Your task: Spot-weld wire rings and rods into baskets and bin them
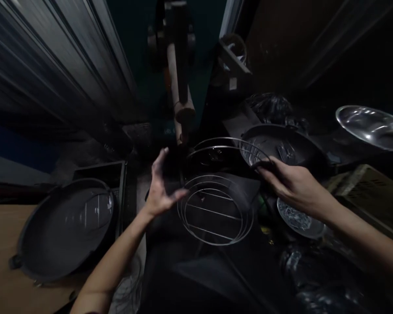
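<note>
A round wire rack with concentric rings and straight cross bars is at the middle, over a dark surface. My left hand is beside its left edge, fingers and thumb spread apart, with nothing held. Above and behind the rack, my right hand is closed on a thin curved wire hoop, whose arc reaches left. Whether the hoop and the rack are joined cannot be made out in the dim light.
A large dark pan lies at the left by a black crate. On the right are another dark pan, a bowl of small metallic pieces, a yellowish crate and a shiny metal dish. A wooden-handled tool stands ahead.
</note>
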`<state>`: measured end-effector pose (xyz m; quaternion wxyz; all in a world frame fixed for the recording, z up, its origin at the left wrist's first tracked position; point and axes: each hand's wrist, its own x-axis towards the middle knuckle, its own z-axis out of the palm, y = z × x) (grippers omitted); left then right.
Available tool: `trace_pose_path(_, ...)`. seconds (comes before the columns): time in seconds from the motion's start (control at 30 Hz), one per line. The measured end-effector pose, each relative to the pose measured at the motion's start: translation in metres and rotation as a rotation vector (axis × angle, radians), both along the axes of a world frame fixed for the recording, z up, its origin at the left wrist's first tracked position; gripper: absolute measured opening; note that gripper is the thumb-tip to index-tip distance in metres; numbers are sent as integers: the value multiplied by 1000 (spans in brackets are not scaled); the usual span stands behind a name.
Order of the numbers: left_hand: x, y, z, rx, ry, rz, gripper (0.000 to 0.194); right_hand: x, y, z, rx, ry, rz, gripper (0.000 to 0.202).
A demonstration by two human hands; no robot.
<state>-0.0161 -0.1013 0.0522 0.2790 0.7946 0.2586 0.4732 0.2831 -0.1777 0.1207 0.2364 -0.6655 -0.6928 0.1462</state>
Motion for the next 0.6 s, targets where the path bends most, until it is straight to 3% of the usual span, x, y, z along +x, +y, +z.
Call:
trace_pose_path(0.07,-2,1,7,-325,-78,-41,72,-4,9,-16,57,35,66,24)
trace_pose_path(0.13,4,-13,13,-643,-171,-147,54,-14,34,-40,72,108,98,20)
trace_pose_path(0.2,22,-34,16,-926,-284,-146,47,-29,68,-66,32,191,104,16)
trace_pose_path(0.27,48,-50,15,-1109,-387,-103,48,-43,101,-87,-27,244,122,15)
trace_pose_path(0.33,72,-55,10,-1214,-488,-94,51,-54,126,-102,-23,232,156,18)
trace_pose_path(0.43,92,-45,2,-1270,-598,-144,53,-57,146,-114,14,97,172,21)
trace_pose_path(0.6,79,-16,-13,-1129,-402,-98,46,-49,148,-130,-122,-23,101,23)
